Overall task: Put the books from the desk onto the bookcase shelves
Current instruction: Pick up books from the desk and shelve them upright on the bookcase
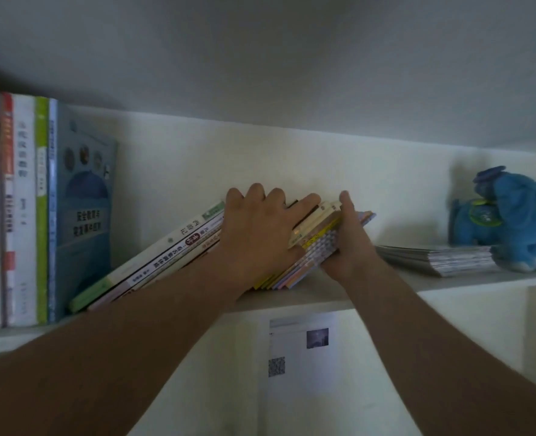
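From the head view, both arms reach up to one shelf [307, 295] of the bookcase, and the work is all in the middle of it. A bundle of leaning books [178, 250] slants from low near the shelf's front edge on the left up toward the back wall on the right — too steep a tilt to stand by itself, which looks to be why both hands are on it. The left hand [257, 234] lies over the top of the bundle, fingers spread and fairly straight, pressing down and across the spines rather than wrapping them. The right hand [345, 243] meets the bundle at its raised end, thumb up along the top edges and fingers curled under the thin patterned ones, clamped on that end so nothing fans out or slides. My guess is the pair are being used as a vice, ready to tip the lot upright against the upright row [24, 209] that stands at the shelf's left end. A flat stack of booklets [433, 259] lies toward the right end, near the right wrist but apart from it, and a blue plush toy [512, 215] sits partly on that stack at the far right. Below the shelf a printed sheet [301, 350] is stuck to the back panel. The desk is not in sight.
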